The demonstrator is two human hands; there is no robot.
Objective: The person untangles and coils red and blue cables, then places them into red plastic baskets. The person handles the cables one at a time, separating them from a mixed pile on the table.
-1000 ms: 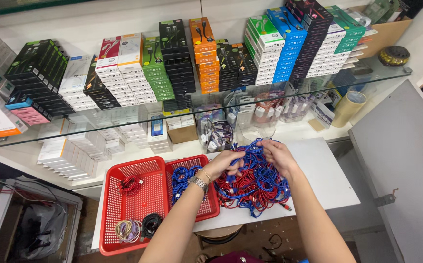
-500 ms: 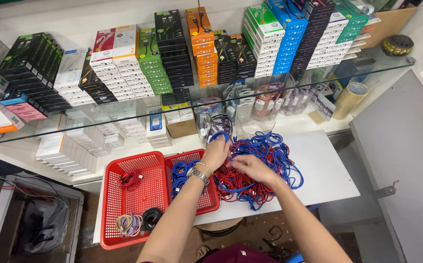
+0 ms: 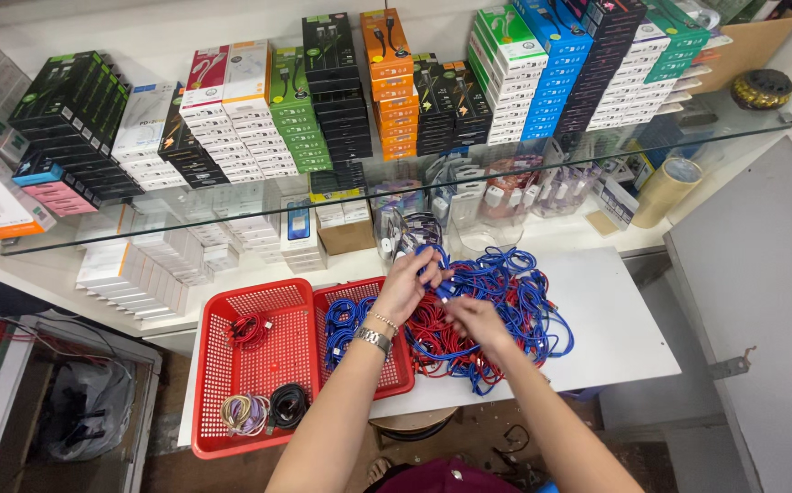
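Note:
A tangled heap of blue and red cables (image 3: 505, 310) lies on the white table (image 3: 615, 338). My left hand (image 3: 410, 281), with a watch and bracelet on its wrist, grips a blue cable at the heap's upper left. My right hand (image 3: 474, 318) pinches cable strands in the middle of the heap. A smaller red basket (image 3: 394, 376) beside my left arm holds coiled blue cables (image 3: 341, 319). The larger red basket (image 3: 241, 365) to its left holds a red cable coil (image 3: 248, 329) and several coils in black and pale colours (image 3: 264, 411).
A glass shelf (image 3: 232, 219) above the table carries stacks of coloured product boxes (image 3: 396, 82). More white boxes (image 3: 140, 265) and clear packets stand under it. A tape roll (image 3: 665, 190) sits at the right. A grey panel (image 3: 761, 301) borders the table's right side.
My left hand has lifted a blue cable toward the heap's upper left. My right hand has moved down and left onto the middle of the heap.

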